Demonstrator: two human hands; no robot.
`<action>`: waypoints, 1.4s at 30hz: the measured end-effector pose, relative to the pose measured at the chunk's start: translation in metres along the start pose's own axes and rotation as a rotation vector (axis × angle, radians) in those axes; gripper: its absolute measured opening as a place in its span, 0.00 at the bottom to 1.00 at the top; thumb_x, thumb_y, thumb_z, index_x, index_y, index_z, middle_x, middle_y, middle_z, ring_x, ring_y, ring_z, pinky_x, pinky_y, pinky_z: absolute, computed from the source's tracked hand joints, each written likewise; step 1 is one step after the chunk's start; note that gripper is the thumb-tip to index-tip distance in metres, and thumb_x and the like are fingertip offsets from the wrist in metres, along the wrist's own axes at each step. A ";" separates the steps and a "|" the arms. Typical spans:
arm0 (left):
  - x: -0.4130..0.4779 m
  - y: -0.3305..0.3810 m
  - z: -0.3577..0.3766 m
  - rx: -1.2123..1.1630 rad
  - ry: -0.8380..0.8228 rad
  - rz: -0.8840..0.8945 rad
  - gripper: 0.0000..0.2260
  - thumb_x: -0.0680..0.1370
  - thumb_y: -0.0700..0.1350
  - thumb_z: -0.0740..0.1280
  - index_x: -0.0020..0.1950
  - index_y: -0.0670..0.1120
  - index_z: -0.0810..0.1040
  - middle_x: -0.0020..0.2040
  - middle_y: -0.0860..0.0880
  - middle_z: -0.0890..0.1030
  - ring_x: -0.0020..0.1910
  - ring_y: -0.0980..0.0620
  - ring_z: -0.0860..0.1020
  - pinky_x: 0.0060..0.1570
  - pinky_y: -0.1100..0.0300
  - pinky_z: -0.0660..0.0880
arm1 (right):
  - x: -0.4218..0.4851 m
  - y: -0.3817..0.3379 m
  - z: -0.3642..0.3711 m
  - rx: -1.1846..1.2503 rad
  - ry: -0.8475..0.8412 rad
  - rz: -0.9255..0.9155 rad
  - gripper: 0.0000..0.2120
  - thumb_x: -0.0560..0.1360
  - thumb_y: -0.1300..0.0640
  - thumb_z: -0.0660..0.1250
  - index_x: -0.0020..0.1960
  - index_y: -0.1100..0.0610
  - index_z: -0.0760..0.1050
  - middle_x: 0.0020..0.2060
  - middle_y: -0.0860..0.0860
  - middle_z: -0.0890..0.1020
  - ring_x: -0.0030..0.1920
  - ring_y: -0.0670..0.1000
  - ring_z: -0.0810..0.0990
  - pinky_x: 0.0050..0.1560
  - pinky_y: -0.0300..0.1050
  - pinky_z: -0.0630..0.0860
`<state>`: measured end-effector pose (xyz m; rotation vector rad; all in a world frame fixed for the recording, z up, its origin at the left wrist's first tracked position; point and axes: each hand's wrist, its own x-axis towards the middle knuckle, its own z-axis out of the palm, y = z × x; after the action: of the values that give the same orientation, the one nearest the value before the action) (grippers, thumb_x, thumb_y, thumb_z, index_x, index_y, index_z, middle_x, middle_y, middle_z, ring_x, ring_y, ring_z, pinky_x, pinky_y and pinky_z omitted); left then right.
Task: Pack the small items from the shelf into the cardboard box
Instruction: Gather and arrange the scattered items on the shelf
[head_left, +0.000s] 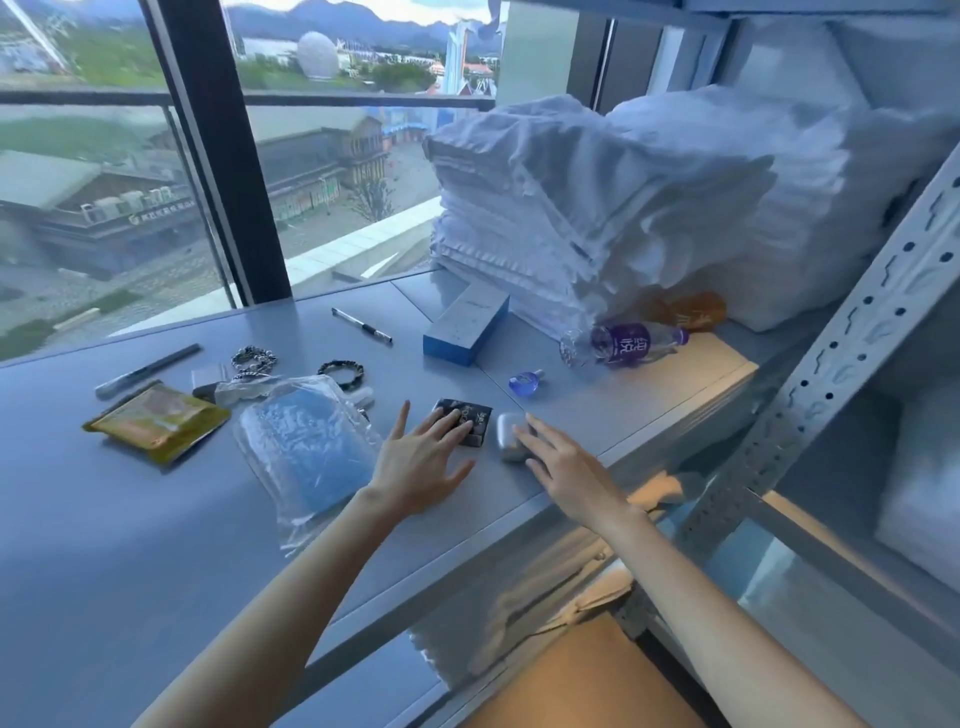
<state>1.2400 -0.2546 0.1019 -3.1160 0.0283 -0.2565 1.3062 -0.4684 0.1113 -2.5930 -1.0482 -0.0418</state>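
Shelf (156, 519) strewn with small things, cardboard box (587, 680) below its front edge, clear bag (306, 447) with blue contents near that edge. Left hand (418, 465) flat, fingertips on a black packet (470, 421) — right hand (563, 470) flat too, straight fingers touching a silver case (506, 439) just beside it, nothing gripped.

Head view of a grey shelf (104, 545). The left hand (421, 462) lies flat with fingers spread, its fingertips on a dark packet (470, 421). The right hand (566, 467), fingers extended, touches a small silver case (506, 434) just beside the packet. Behind them are a small blue bottle (524, 385), a blue box (466, 330), a purple-labelled bottle (621, 343) on its side, and stacked white towels (597, 208). To the left lie a clear bag (306, 447) with blue contents, a yellow pouch (158, 428), a pen (362, 326) and a beaded bracelet (341, 373). A cardboard box (587, 686) shows below the shelf edge.
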 end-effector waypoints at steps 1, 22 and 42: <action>0.002 -0.008 -0.001 0.022 0.004 -0.014 0.27 0.78 0.62 0.49 0.75 0.54 0.57 0.76 0.54 0.59 0.76 0.55 0.54 0.73 0.44 0.36 | 0.009 -0.001 0.002 -0.001 -0.013 -0.007 0.21 0.80 0.57 0.56 0.73 0.51 0.61 0.75 0.49 0.59 0.72 0.53 0.63 0.64 0.53 0.71; 0.091 0.011 -0.023 -0.120 0.163 0.003 0.28 0.79 0.59 0.52 0.76 0.47 0.56 0.77 0.49 0.56 0.76 0.51 0.51 0.75 0.51 0.45 | 0.078 0.097 -0.033 -0.140 0.198 0.022 0.25 0.79 0.58 0.58 0.74 0.56 0.57 0.75 0.52 0.58 0.75 0.52 0.57 0.74 0.50 0.50; 0.089 0.032 0.019 0.166 -0.012 -0.289 0.30 0.78 0.59 0.40 0.75 0.46 0.61 0.75 0.49 0.62 0.76 0.49 0.54 0.72 0.41 0.39 | 0.137 0.186 -0.054 -0.254 0.277 -0.125 0.22 0.69 0.55 0.73 0.62 0.54 0.76 0.55 0.56 0.80 0.55 0.60 0.78 0.54 0.58 0.72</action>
<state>1.3301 -0.2876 0.0975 -2.9459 -0.4237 -0.2306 1.5369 -0.5184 0.1267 -2.6326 -1.1608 -0.5828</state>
